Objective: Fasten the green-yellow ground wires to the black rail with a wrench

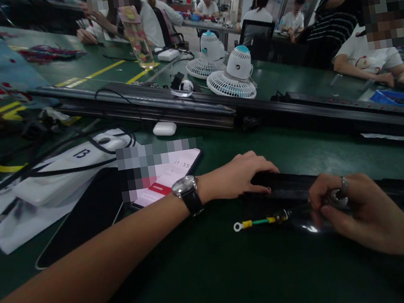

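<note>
My left hand (238, 174), with a watch on its wrist, has thumb and fingers around the near end of a long black bar (290, 184) lying on the table. A short green-and-yellow wire (260, 222) with a ring terminal sticks out beside the bar. Over the bar, to the right of the wire, my right hand (366, 210) is closed in a pinch. A small shiny metal piece (340, 197) shows at its fingers, partly hidden. What exactly the fingertips hold is unclear.
A phone (168, 179), a dark flat slab (83, 220) and a white power strip (57, 178) with cables are at left. A white earbud case (164, 128) lies ahead. Behind a long black rail (195, 109) stand two white fans (232, 76). Co-workers sit beyond.
</note>
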Tool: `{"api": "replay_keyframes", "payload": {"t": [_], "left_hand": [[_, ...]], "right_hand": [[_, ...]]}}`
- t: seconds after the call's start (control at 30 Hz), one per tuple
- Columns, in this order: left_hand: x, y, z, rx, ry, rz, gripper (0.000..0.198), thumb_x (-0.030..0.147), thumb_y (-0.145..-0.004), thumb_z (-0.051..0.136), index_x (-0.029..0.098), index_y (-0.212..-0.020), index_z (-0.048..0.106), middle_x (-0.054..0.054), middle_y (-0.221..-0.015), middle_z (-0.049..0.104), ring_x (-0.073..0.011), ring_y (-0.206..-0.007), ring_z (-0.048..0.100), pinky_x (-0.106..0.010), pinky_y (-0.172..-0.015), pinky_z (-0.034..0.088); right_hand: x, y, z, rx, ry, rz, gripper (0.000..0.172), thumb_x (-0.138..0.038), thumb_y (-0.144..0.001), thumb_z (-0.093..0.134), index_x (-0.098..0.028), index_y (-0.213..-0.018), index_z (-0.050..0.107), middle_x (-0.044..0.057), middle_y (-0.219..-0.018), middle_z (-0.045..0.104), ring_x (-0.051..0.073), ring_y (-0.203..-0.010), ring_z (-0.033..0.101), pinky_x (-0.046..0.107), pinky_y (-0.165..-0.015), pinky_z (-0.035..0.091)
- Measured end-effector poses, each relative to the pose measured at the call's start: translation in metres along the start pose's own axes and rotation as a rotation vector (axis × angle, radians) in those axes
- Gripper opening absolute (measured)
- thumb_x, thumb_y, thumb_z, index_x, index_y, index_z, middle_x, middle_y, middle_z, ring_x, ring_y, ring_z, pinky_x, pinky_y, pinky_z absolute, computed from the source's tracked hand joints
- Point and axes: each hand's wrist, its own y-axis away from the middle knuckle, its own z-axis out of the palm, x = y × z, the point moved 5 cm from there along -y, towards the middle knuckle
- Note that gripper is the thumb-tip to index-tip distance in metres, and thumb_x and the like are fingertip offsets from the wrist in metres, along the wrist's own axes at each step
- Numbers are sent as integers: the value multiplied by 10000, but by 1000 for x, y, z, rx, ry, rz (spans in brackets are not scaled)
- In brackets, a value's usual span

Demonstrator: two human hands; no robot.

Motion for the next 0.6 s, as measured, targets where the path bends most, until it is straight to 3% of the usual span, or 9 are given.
{"api": "replay_keyframes", "payload": {"t": [0.33,0.5,0.6], "left_hand": [[0,0,-1,-36,-25,27,375,280,-963,640,274,-1334,588,-27,-1315,618,-237,-1196,508,-363,-1021,366],[2,0,-2,-47,-32,15,354,295,-981,617,273,-1333,595,-37,-1315,617,-245,-1214,503,-373,-1034,367],[3,0,-3,-49,-30,9,360,318,-977,630,270,-1332,599,-40,-1318,616,-248,-1211,504,-374,-1033,371]], "right_hand": [[-6,2,1,-42,100,-24,136,-111,-875,504,-222,-877,583,-43,-672,620,101,-524,534,236,-529,399],[-1,6,0,-126,145,54,183,-189,-989,479,-251,-1108,605,-38,-767,659,115,-613,605,248,-580,432],[-1,8,-1,-157,160,73,203,-194,-993,490,-271,-1136,612,-39,-783,671,116,-618,616,249,-579,440]]}}
